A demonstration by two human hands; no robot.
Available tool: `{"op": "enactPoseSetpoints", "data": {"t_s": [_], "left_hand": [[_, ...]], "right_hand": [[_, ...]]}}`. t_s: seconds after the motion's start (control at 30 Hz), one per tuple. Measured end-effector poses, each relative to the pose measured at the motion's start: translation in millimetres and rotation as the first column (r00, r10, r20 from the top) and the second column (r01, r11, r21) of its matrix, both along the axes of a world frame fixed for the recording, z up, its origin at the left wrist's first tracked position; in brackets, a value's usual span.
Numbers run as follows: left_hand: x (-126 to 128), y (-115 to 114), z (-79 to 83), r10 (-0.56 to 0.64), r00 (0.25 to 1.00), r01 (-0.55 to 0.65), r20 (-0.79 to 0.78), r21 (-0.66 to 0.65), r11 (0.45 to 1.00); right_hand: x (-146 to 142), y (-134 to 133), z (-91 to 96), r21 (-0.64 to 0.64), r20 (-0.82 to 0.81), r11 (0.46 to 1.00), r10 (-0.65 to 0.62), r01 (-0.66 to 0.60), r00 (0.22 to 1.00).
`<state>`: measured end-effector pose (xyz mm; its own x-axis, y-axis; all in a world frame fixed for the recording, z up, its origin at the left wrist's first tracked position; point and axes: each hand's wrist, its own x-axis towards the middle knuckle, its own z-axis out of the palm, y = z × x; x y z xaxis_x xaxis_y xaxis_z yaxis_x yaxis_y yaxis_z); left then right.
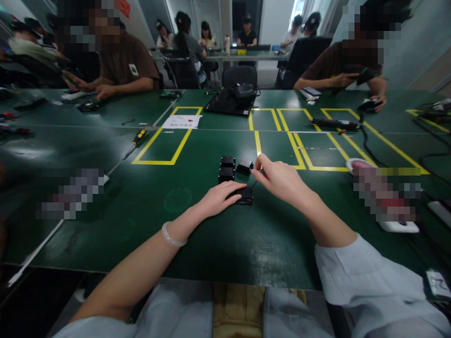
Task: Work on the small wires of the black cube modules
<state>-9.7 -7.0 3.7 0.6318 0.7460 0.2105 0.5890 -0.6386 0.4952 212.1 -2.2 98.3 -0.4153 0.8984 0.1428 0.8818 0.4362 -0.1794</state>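
Note:
Near the middle of the green table lies a small black block [247, 194], with a flat top and a ridged front side. My left hand [222, 197] steadies it from the left, its fingers along the top and the thumb at the near side. Pinched in my right hand [278, 180] is a thin, dark screwdriver [256, 183], its shaft slanting down to the block's right end; most of its handle is hidden by the fingers. Just beyond are two black blocks [227, 168] in a row and another block [245, 165] set at an angle.
Yellow tape [175, 162] marks rectangles on the green table [225, 249]. A yellow-and-black screwdriver [139, 137] and a paper sheet [182, 121] lie left; a black flat panel [225, 104] lies at the back. A corded black tool [334, 124] lies right. Co-workers sit across the table.

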Motion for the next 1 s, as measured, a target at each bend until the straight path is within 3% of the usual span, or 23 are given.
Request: {"op": "enactPoseSetpoints", "data": {"t_s": [0.17,0.4,0.8,1.0], "left_hand": [[0.5,-0.5,-0.1,0.001,1.0,-0.001,-0.008,-0.002,1.0],[-0.2,-0.1,-0.7,0.001,1.0,-0.001,-0.006,-0.001,1.0],[-0.4,0.3,-1.2,0.004,1.0,-0.003,-0.012,0.008,1.0],[-0.3,0.5,-1.2,0.0,1.0,0.0,-0.012,0.007,1.0]], "right_hand": [[0.3,2.3,-3.0,0.01,0.037,1.0,-0.023,0.022,0.999],[3.5,3.8,-3.5,-0.02,-0.032,0.998,0.06,-0.061,0.998],[0.9,3.2,-3.6,-0.004,0.021,1.0,-0.007,0.007,1.0],[2.3,2.5,-1.9,-0.019,-0.023,0.998,0.057,-0.057,0.998]]}}
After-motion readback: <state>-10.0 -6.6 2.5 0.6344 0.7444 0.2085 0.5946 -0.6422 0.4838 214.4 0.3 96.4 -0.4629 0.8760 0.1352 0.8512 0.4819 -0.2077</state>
